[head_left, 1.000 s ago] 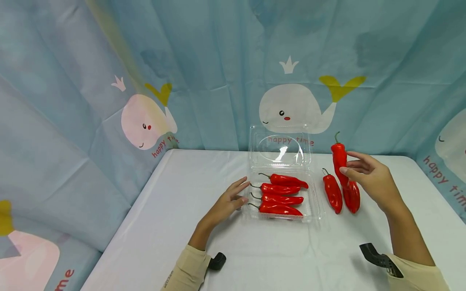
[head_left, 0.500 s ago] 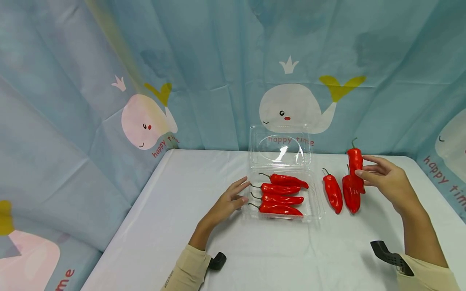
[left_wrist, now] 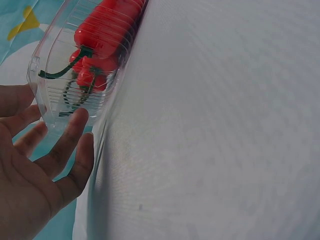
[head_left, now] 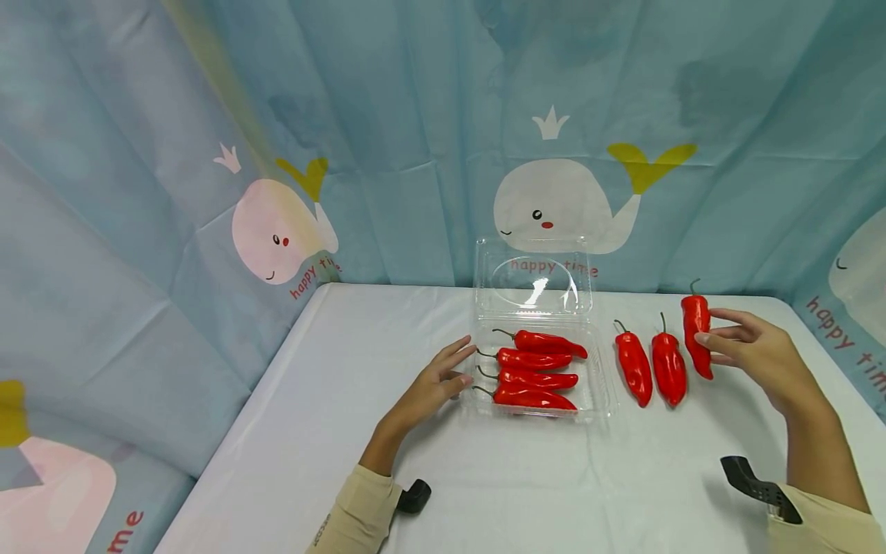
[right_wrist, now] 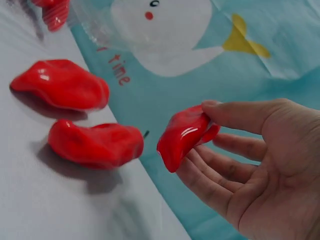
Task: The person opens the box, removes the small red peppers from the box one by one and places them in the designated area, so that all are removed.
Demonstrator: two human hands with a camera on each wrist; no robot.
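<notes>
My right hand (head_left: pixel 764 354) pinches a red pepper (head_left: pixel 696 338) between thumb and fingers, its green stem pointing up and away. In the right wrist view the same pepper (right_wrist: pixel 186 136) is held out beyond two others. Those two red peppers lie side by side on the table: one nearer the box (head_left: pixel 633 365), the other pepper (head_left: pixel 669 369) closer to my hand. My left hand (head_left: pixel 428 388) touches the left side of a clear plastic box (head_left: pixel 597 385) with fingers fairly straight. Several red peppers (head_left: pixel 533 359) lie crosswise in it, stems to the left.
The box's clear lid (head_left: pixel 533 281) stands up at the back, hinged open. A white cloth covers the table (head_left: pixel 291 431). Behind it hangs a blue curtain (head_left: pixel 408 154) printed with whales.
My right hand has carried its pepper rightward and lower, from over the two loose peppers to their right side. The left hand and the box have stayed put.
</notes>
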